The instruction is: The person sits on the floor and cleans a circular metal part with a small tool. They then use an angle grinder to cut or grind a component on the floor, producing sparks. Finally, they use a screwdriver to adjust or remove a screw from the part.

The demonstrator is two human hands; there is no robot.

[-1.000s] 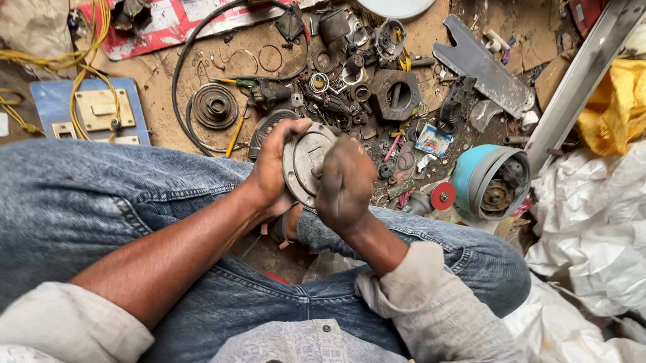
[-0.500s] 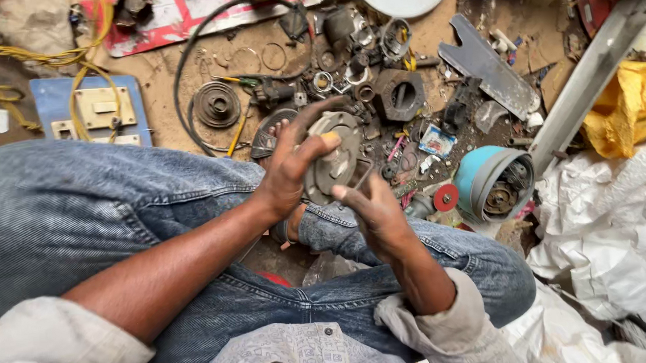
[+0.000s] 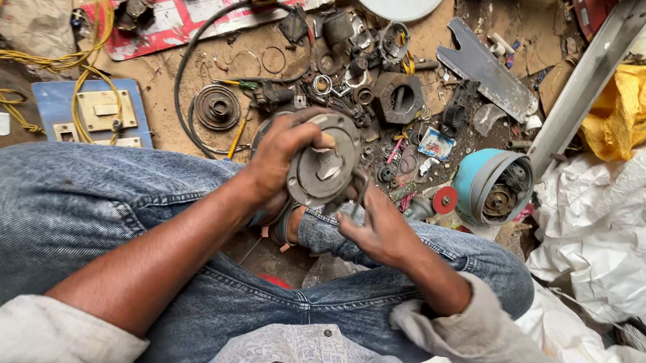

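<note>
Hands at frame centre: left hand (image 3: 282,158) clamps the motor cover (image 3: 324,168) while right hand (image 3: 374,226) pinches its lower rim, seemingly mid-dismantling; freeing it likely needs a steady twist.

Round grey metal motor cover (image 3: 324,167) (grimy, raised hub facing camera), held tilted above knees.

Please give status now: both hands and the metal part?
Left hand grips round grey metal cover. Right hand at its lower edge. Loose parts on floor beyond.
</note>
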